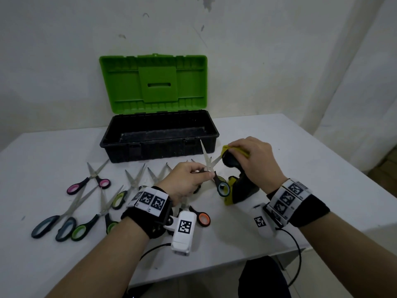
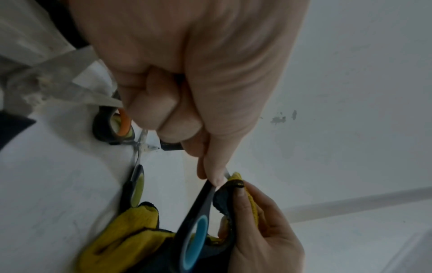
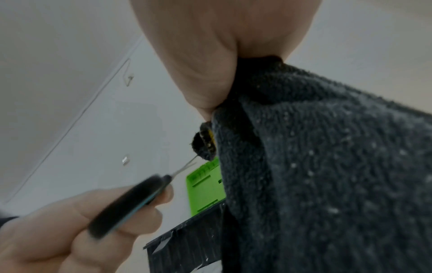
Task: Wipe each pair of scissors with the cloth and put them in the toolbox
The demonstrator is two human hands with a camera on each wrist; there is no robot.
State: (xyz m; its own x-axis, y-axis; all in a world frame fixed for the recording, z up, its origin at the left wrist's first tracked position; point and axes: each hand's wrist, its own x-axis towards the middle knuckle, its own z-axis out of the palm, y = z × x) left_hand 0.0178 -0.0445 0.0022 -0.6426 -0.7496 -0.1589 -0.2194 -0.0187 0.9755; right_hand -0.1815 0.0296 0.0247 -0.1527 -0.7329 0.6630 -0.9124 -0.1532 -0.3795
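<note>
A white table [image 1: 279,147] stands against a scuffed white wall [image 1: 257,50]. At its far side sits the toolbox [image 1: 159,145], a black plastic tub with a ribbed green lid raised. The left hand [image 1: 184,181] pinches the blue-ringed scissors [image 1: 209,166] near the pivot, steel blades spread. The right hand [image 1: 255,158] has its fingers curled round the yellow-and-grey nubbly cloth [image 1: 231,160], wrapped over one blade. Other scissors [image 1: 96,179] lie left.

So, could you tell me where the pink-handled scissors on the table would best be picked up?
Probably at the black shanks just below the pivot of the pink-handled scissors, coming from above. They lie flat and open, blades pointing toward the toolbox, loops toward the person, so that grip avoids the edges.
</note>
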